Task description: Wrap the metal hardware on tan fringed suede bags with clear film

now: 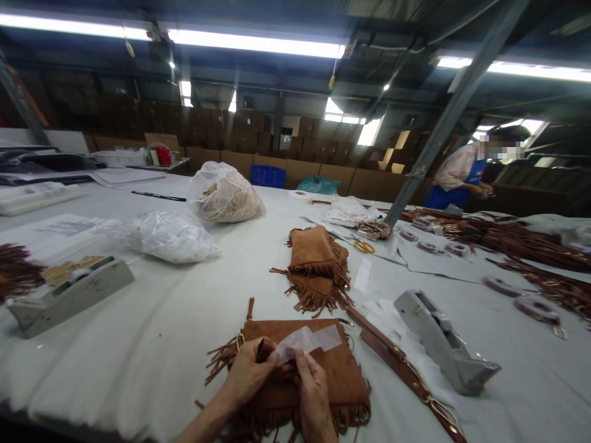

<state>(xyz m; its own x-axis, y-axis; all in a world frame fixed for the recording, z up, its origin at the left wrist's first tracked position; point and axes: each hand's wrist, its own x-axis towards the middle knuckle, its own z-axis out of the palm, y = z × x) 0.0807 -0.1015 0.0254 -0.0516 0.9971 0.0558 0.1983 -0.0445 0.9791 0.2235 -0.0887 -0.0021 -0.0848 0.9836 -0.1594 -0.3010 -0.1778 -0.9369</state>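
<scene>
A brown fringed bag (344, 369) lies flat on the table in front of me. Over its upper part, my left hand (249, 372) is closed around a small curled piece of brown leather (265, 349). My right hand (313, 384) pinches a thin, whitish translucent sheet (300, 341). The left fingertips meet the sheet's near edge, and its far end spreads over the bag. Part of what lies between the fingers is hidden. Beyond this bag rest more brown fringed bags (314, 249), stacked. A brown strap with a metal clasp (406, 375) runs along the right side.
Grey tape dispensers stand at right (443, 344) and left (78, 295). Farther back are a clear plastic bag (170, 237), a filled bag (226, 194) and yellow-handled scissors (364, 247). A metal post (443, 129) rises at right, near coiled straps (538, 309). A person (457, 175) stands beyond.
</scene>
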